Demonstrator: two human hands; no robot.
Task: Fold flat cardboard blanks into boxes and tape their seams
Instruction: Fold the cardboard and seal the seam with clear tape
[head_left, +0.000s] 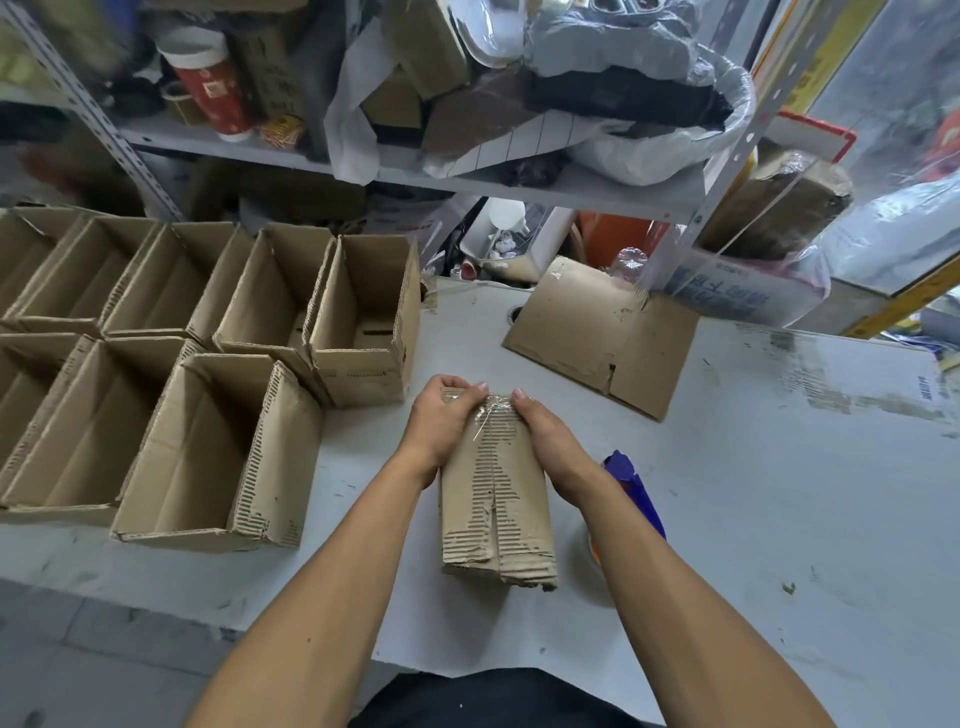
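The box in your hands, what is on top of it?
Clear tape runs along the seam of the box, and both hands grip its far end. The underside is hidden.

Open boxes (208, 364) crowd the tabletop (753, 467) on the left. A flat blank (597, 332) lies ahead. Bare surface stretches rightward past the tape dispenser (631, 488).

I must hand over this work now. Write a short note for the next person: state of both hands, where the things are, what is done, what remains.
Left hand and right hand: both grip the far end of the brown cardboard box on the white table, pressing clear tape over its seam.
Done: open-top folded brown boxes stand in rows at left.
Left: finish this seam, then fold the flat cardboard blank lying beyond. The blue-handled tape dispenser lies under the right forearm.
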